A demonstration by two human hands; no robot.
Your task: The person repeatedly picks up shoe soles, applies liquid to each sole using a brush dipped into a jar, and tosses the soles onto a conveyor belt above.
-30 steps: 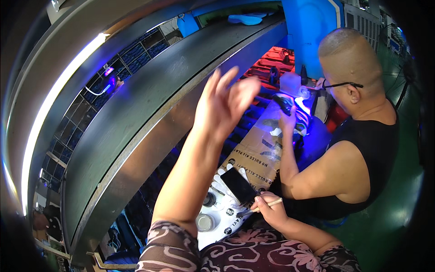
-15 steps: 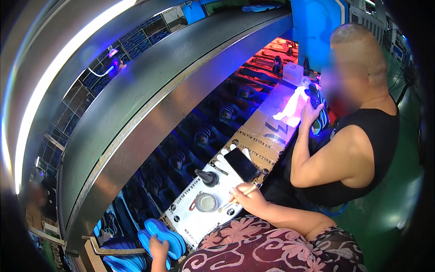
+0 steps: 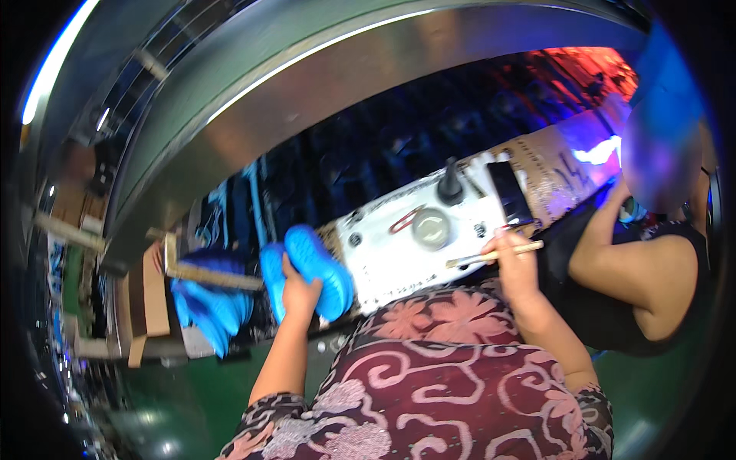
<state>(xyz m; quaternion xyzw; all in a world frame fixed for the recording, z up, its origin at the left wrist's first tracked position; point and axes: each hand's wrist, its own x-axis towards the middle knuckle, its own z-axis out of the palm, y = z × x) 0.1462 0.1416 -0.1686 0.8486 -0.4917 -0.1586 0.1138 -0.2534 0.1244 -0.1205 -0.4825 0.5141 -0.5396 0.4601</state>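
The left hand (image 3: 300, 293) has come down, clasping blue shoe soles (image 3: 325, 270) at eight o'clock of the jar (image 3: 432, 229); the right hand (image 3: 517, 264) pinches a brush (image 3: 471, 259) at four, whose sweep could tip the jar.

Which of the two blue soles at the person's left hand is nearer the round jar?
The right blue sole of the pair, on the side toward the round jar; the other sole lies farther left.
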